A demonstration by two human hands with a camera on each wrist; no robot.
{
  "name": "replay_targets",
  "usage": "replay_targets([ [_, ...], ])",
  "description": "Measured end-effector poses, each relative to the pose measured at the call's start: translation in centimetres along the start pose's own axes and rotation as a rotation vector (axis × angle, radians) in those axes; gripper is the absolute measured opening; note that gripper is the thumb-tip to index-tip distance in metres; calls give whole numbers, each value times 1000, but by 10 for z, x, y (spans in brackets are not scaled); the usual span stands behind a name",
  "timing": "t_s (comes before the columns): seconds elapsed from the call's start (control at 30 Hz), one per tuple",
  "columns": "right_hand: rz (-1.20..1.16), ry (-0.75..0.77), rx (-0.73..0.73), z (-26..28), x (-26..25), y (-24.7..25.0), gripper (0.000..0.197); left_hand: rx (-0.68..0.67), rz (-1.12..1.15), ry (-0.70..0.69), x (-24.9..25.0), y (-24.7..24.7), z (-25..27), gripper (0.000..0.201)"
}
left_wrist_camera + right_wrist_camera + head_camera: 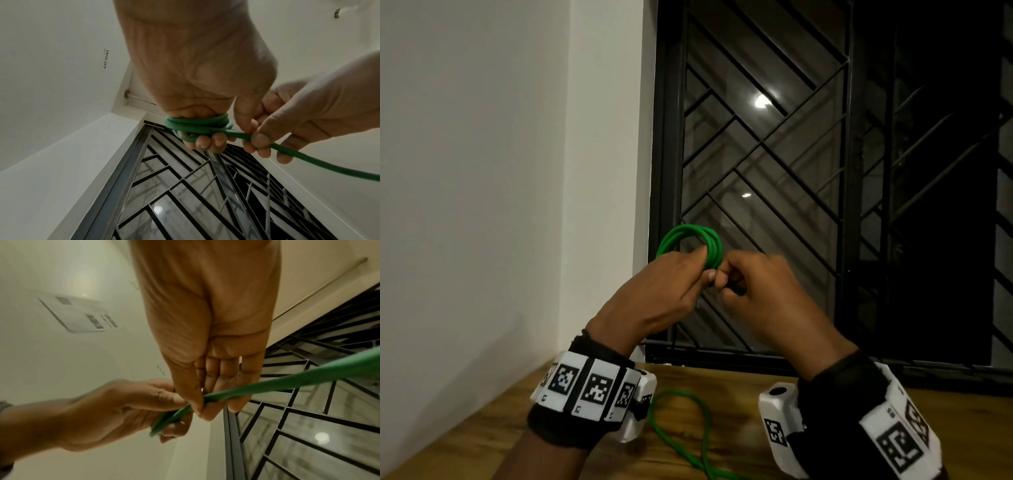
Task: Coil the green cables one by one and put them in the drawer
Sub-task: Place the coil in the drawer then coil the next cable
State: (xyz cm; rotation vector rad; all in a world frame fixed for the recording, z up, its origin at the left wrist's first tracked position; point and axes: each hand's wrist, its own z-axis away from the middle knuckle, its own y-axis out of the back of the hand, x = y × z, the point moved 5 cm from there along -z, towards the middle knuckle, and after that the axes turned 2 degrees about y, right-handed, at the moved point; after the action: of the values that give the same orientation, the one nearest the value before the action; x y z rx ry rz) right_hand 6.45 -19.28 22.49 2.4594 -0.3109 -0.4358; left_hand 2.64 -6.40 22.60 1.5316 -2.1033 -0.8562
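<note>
I see both hands raised in front of the window [774, 164], above the table [493, 431]. Left hand [654, 298] has its fingers curled round the coil [693, 241], several loops of the cable [681, 431] bunched together; the ring stands roughly upright, poking out above the knuckles on the far side. Right hand [760, 294], touching the left, pinches the free strand between thumb and fingers just beside the coil. From that pinch the strand runs off right and toward me. More of it lies in a loop on the table, near, between my wrists.
</note>
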Motion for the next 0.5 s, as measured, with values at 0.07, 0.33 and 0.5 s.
replay_targets([
  [0.07,31,10,30,0,3,0,29,-31,-12,-11,0,-3,0,21],
  [0.33,176,-71,98,2,17,16,29,29,-31,68,-8,10,-1,16],
  [0.5,308,-40,144,5,11,22,15,22,-63,60,1,12,0,17],
])
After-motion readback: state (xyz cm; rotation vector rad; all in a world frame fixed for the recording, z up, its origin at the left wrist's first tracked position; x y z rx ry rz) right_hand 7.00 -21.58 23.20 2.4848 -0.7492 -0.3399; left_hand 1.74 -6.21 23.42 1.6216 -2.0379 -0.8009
